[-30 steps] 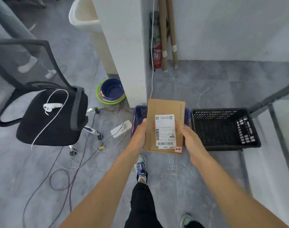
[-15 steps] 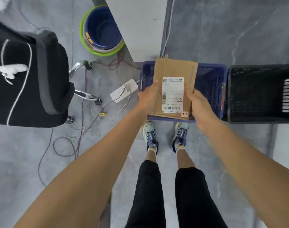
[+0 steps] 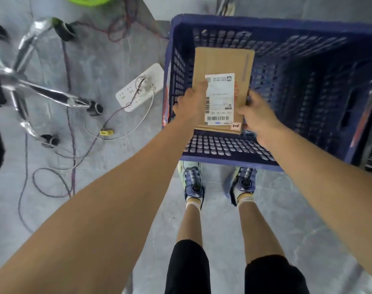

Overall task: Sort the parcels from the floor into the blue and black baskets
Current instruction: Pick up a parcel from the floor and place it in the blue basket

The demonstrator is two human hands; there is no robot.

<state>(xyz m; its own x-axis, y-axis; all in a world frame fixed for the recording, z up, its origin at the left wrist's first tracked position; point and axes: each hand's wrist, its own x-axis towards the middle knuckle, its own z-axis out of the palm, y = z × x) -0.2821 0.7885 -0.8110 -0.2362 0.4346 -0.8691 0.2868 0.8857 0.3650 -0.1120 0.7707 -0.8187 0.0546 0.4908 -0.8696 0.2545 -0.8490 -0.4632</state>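
Over blue basket point(image 3: 272, 26): parcel point(image 3: 223, 64) between hands, left hand point(image 3: 191, 103) and right hand point(image 3: 258, 115) gripping its side edges.

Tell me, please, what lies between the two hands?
The cardboard parcel, which the left hand and the right hand both hold; the head view shows it.

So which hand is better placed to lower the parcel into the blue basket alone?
Probably the left hand: it grips the parcel mid-edge, thumb on the label, while the right hand holds only the near corner.
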